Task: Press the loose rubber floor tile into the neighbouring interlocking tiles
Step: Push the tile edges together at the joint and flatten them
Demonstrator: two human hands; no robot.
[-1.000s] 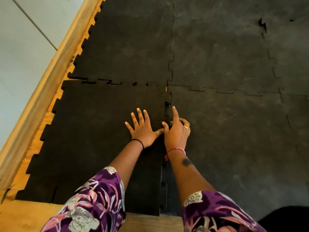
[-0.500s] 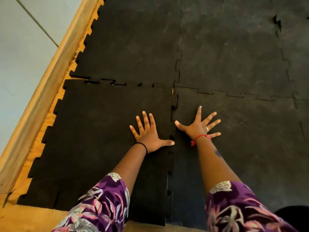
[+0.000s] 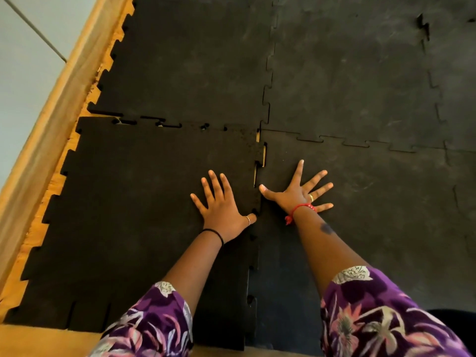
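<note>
The loose black rubber tile (image 3: 134, 207) lies at the near left, its toothed right and far edges showing small gaps against the neighbours. My left hand (image 3: 224, 207) lies flat on it, fingers spread, thumb at the right seam. My right hand (image 3: 301, 191) lies flat with fingers splayed on the neighbouring tile (image 3: 381, 220) to the right, thumb tip touching the seam (image 3: 257, 173). Neither hand holds anything.
More interlocked black tiles (image 3: 347, 73) cover the floor beyond and to the right. A wooden skirting strip (image 3: 51, 119) and a pale wall (image 3: 23, 63) run along the left. Bare wooden floor (image 3: 38, 341) shows along the near edge and between the left teeth.
A second ago my right hand was bunched at the seam with one finger pointing. It has since moved right and spread flat on the neighbouring tile. My left hand stays flat on the loose tile.
</note>
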